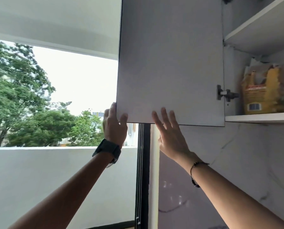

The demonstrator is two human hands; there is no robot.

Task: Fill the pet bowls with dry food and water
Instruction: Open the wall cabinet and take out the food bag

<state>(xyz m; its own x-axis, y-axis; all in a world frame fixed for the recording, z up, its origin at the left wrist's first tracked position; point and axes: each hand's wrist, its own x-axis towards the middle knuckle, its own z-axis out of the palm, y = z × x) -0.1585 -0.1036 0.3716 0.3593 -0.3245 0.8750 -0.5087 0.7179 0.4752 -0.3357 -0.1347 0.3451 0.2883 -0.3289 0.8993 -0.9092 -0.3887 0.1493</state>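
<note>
A white wall-cabinet door (170,63) stands swung open overhead. My left hand (114,124) grips its lower left corner, thumb on the inner face and fingers around the edge. My right hand (168,134) lies flat with spread fingers against the door's bottom edge. Inside the cabinet, a yellow bag (265,91) with a chicken picture stands upright on the lower shelf (260,117), to the right of the door hinge (226,95). No pet bowls are in view.
An upper shelf (257,25) crosses the cabinet above the bag. A marbled wall (237,154) runs below the cabinet. To the left is a window (55,88) with trees outside, a white parapet (47,171) and a dark window frame (143,171).
</note>
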